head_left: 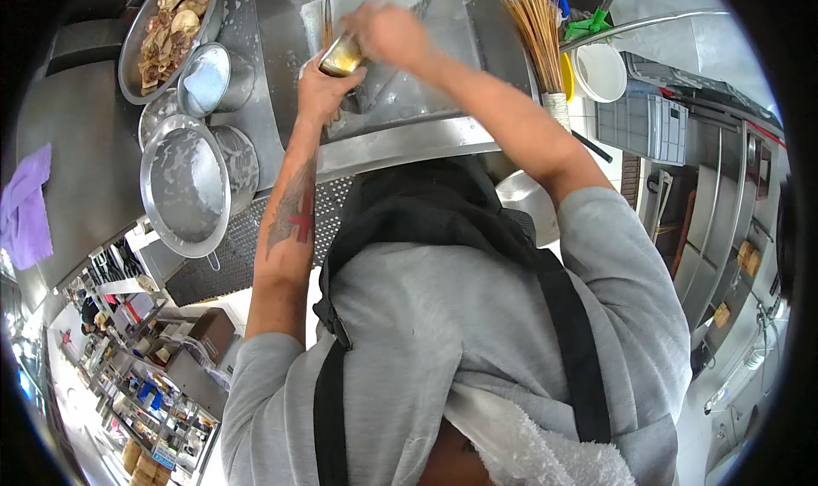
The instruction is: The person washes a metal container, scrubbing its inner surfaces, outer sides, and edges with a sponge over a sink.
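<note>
My left hand (320,92) is wrapped round a small shiny metal cup (342,57), tilted above the sink. The cup's inside reflects a yellowish colour. Close against its rim is my right hand (394,36), smeared by motion. Its fingers are too blurred to show whether they hold anything. Beneath both hands lies a metal sink (443,60) with wet, soapy-looking surfaces. Thin stick-like items (327,17) stand in the sink just beyond my left hand.
On the left counter stand a metal bowl of food pieces (170,43), a metal pot with bluish-white contents (204,79), and a large foamy metal bowl (186,186). A bamboo-stick brush (535,34) leans at the sink's right edge, near a white bucket (599,70) and grey crate (643,126).
</note>
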Demonstrator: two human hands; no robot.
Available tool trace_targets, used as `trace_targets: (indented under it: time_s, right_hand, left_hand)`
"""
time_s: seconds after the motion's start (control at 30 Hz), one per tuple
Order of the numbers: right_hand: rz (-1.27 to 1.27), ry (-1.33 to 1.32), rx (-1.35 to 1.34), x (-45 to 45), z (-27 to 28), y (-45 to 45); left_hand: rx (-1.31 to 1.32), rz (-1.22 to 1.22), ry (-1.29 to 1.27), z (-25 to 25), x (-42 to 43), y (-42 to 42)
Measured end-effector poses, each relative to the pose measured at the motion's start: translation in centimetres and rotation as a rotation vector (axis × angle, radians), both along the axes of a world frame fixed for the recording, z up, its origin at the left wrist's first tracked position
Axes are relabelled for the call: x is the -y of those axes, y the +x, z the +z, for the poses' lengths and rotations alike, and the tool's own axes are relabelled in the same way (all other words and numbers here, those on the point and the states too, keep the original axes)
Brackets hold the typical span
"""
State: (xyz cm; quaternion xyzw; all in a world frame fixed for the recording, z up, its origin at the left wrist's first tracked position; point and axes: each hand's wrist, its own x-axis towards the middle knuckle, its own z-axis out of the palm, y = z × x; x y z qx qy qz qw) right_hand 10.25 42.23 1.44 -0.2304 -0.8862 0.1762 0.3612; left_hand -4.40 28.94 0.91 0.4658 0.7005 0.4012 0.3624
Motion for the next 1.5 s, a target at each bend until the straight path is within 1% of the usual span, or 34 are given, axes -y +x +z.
trace_targets:
  time_s: [0.07,0.1,0.13,0.2,0.23,0.27,0.33,0.37,0.4,0.47,0.5,0.6,0.63,0.67,0.7,0.73,0.77,0.8,0.87,0.9,0.97,1.0,1.07,1.1,1.13,1.2,1.23,1.27,1.3,1.33,1.37,1.4,1.47,1.5]
  right_hand:
    - [-0.283,-0.006,0.245,-5.2,-1.5,0.8]
    - [-0.369,-0.292,0.184,-5.7,-1.0,0.6]
    - [-0.369,-0.288,0.182,-4.2,-0.3,0.3]
    - [-0.103,0.187,0.289,1.7,2.2,-0.2]
    - [0.056,0.221,0.164,3.3,2.1,-0.2]
    - [0.061,0.223,0.164,2.3,2.0,0.0]
    - [-0.002,0.02,0.158,-1.5,0.6,0.6]
    - [-0.212,0.029,0.178,-3.5,-1.1,0.5]
    - [-0.206,0.022,0.182,-3.0,-0.9,0.6]
    - [-0.255,0.063,0.293,-2.6,1.2,0.9]
    - [-0.256,0.071,0.293,-3.4,1.8,0.9]
    - [-0.438,-0.253,0.071,-3.8,2.7,1.3]
    - [-0.493,-0.36,-0.01,-4.0,3.0,1.1]
    - [-0.487,-0.368,-0.006,-4.0,3.3,1.3]
    - [-0.483,-0.32,0.031,-3.8,3.8,1.8]
    - [-0.483,-0.263,0.063,-3.7,4.4,2.0]
    - [-0.497,-0.464,0.159,-2.6,4.5,1.4]
    - [-0.503,-0.463,0.161,-1.7,3.6,0.9]
    - [-0.409,-0.081,0.069,0.3,0.6,0.1]
    - [-0.411,-0.084,0.064,1.0,0.8,-0.3]
    - [-0.161,-0.037,-0.03,3.0,1.5,-0.5]
    - [-0.167,-0.036,-0.032,1.8,1.0,0.0]
    - [-0.389,0.011,0.043,-3.0,-0.9,1.5]
    - [-0.409,-0.1,0.091,-4.2,0.0,1.5]
    - [-0.41,-0.106,0.085,-3.1,0.0,1.1]
    - [-0.298,-0.013,0.26,0.9,0.8,0.4]
    - [-0.176,0.123,0.311,2.6,0.8,0.6]
    - [-0.169,0.131,0.308,2.1,1.2,0.8]
    - [-0.076,0.172,0.273,1.9,1.1,1.3]
    - [0.014,0.205,0.237,1.8,0.6,1.8]
    - [-0.136,0.191,0.351,-0.3,0.6,1.6]
    - [-0.133,0.186,0.348,-1.7,1.0,0.8]
    - [-0.048,-0.121,0.553,-3.4,2.2,-0.3]
    - [-0.005,0.248,0.539,-1.2,1.3,-0.7]
  left_hand:
    - [0.021,0.051,0.021,0.8,-0.4,-0.1]
    - [-0.03,0.016,-0.008,0.8,-0.8,-0.4]
    - [-0.032,0.016,-0.004,0.4,-1.1,-1.0]
    - [0.065,-0.023,0.023,-1.0,-1.5,-2.5]
    - [0.118,-0.041,0.014,-1.2,-1.4,-3.1]
    - [0.118,-0.036,0.016,-1.5,-1.4,-3.4]
    - [0.098,0.043,0.027,-0.5,-1.1,-3.4]
    - [0.162,0.052,0.095,-0.4,-1.2,-3.6]
    - [0.165,0.058,0.087,-0.7,-1.0,-3.8]
    - [-0.048,0.017,0.039,-1.0,-1.5,-4.4]
    - [-0.046,0.017,0.047,-0.8,-2.0,-4.4]
    - [-0.017,0.162,-0.003,-1.0,-1.8,-3.9]
    - [-0.127,0.15,0.072,-1.2,-2.2,-4.0]
    - [-0.236,0.136,0.14,-1.5,-2.0,-3.9]
    - [-0.144,0.12,0.088,-1.4,-1.9,-3.4]
    - [-0.145,0.119,0.087,-1.1,-1.9,-2.9]
    - [-0.2,0.126,0.051,-0.8,-2.1,-2.4]
    - [-0.25,0.133,0.011,-0.6,-2.2,-1.6]
    - [-0.238,0.135,0.081,0.6,-2.2,0.6]
    - [-0.215,0.163,0.084,0.8,-2.2,1.2]
    - [-0.24,0.205,0.151,0.1,-2.0,1.7]
    - [-0.242,0.198,0.153,-0.6,-1.9,1.6]
    - [-0.129,0.232,0.195,-1.6,-1.7,1.7]
    - [-0.132,0.231,0.196,-1.5,-1.7,1.9]
    - [-0.135,0.271,0.234,-1.4,-1.5,2.2]
    - [-0.136,0.304,0.277,-1.5,-1.4,1.8]
    - [-0.02,0.346,0.265,-1.9,-1.6,0.9]
    - [0.095,0.394,0.247,-2.5,-1.6,-0.1]
    - [-0.032,0.385,0.237,-2.8,-1.2,-0.9]
    - [-0.039,0.393,0.225,-3.0,-0.8,-1.2]
    - [-0.034,0.384,0.21,-3.3,-0.8,-1.5]
    - [-0.025,0.373,0.198,-3.2,-0.8,-1.5]
    - [-0.051,0.374,0.18,-2.6,-1.0,-1.3]
    - [-0.056,0.379,0.153,-3.6,-1.3,-2.0]
